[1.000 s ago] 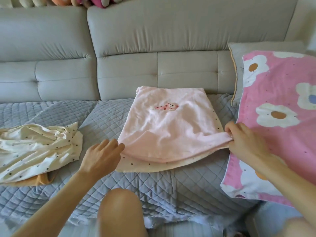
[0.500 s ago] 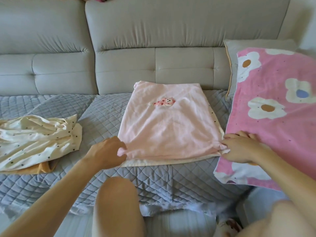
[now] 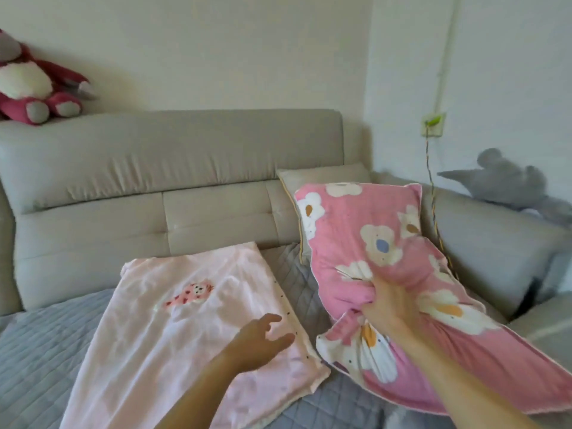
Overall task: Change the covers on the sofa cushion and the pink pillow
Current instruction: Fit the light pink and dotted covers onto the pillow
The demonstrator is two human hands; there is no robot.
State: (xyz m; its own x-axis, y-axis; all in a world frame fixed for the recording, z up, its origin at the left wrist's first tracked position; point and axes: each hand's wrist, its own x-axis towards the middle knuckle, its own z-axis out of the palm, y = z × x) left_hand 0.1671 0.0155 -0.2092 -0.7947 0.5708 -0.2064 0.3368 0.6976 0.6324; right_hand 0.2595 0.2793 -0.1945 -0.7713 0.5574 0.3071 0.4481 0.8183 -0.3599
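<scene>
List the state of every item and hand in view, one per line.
Pink floral pillow: lifted and tilted, cover still on, fabric bunched in the grip.
Right hand: grips the pillow's bunched fabric.
Left hand: open, fingers spread over the light pink cover, contact unclear.
Light pink cover: spread flat on the sofa seat.
Beige cushion: upright behind the pillow.
Red plush toy: sits on the sofa back.

A grey sofa [image 3: 173, 168] filled the view. On top of its backrest, at the far left, sat 1 red-and-white plush toy [image 3: 32, 88]. A grey quilted mat [image 3: 37, 345] covered its seat. On its right arm lay 1 grey plush toy [image 3: 510, 181]. Above that arm, a wall socket [image 3: 432, 124] trailed a cord [image 3: 433, 212] downward.
</scene>
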